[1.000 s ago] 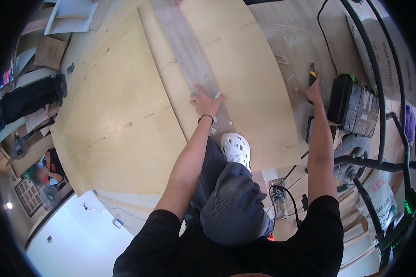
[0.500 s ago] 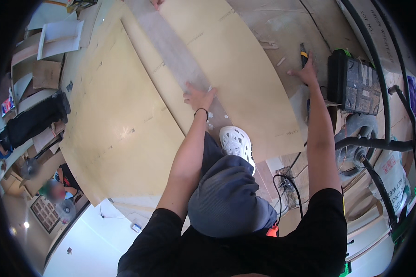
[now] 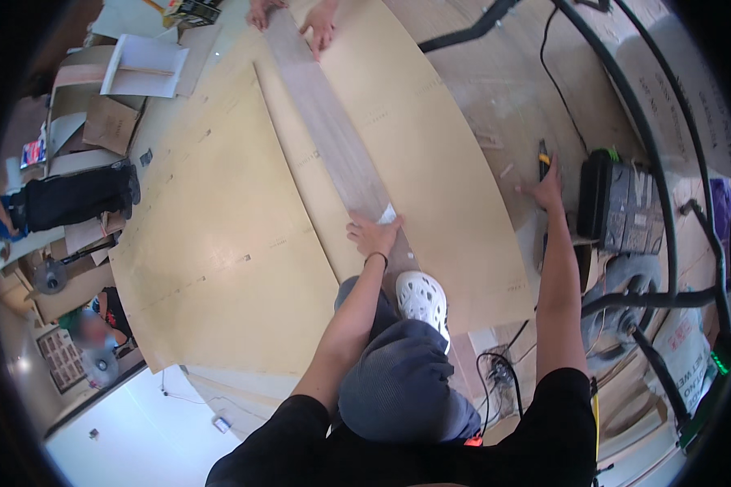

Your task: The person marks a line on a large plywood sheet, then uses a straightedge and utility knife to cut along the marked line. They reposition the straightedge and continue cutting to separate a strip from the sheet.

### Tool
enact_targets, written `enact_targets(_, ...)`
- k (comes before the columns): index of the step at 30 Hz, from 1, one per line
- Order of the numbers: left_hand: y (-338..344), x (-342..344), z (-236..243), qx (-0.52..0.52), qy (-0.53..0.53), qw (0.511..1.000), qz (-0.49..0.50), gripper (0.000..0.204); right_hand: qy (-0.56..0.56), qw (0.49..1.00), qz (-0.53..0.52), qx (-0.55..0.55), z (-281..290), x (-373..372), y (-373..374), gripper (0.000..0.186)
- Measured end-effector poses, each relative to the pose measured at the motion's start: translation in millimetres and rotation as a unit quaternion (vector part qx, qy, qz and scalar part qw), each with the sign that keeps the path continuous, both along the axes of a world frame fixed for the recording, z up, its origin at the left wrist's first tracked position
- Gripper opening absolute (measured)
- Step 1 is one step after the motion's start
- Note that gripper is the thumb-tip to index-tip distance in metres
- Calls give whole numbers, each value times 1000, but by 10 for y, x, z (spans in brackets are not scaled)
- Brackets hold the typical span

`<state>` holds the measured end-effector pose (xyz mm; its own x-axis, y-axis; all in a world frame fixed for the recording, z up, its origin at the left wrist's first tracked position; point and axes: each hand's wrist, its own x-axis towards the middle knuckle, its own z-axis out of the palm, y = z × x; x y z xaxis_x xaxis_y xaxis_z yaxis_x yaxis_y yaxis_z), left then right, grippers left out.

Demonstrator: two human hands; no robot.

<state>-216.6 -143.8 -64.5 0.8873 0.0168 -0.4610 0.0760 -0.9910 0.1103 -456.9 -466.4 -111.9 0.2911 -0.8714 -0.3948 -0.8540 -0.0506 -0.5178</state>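
A long grey-brown strip lies across the large tan sheet. My left hand presses on this strip with its fingers spread, next to a small white patch. Just nearer to me, my foot in a white clog stands at the strip's near end. Out to the right, by the floor, my right hand has its fingers around a black and yellow utility knife, with the thumb stretched away. At the far end, another person's hands are at the strip.
A second tan sheet spreads out on the left. Right of my right hand stand a black case and bent black metal tubes. Cables lie near my knee. Two other people are at the far left.
The view has shifted, so things appear lower. Both of another person's hands now show at the strip's far end. My hands keep nearly the same places.
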Motion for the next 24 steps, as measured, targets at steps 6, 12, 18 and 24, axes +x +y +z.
enact_targets(6,84,-289,231,-3,25,1000,0,126,-6,1000,3,4,123,31,21,147)
enact_targets(12,208,-507,144,2,60,998,31,130,-20,999,-2,30,99,3,40,146)
enact_targets(18,326,-549,103,-29,50,998,-3,132,62,994,39,-76,156,50,173,120)
enact_targets(24,372,-497,92,-46,52,997,-32,133,-22,971,-6,-236,1713,280,840,64)
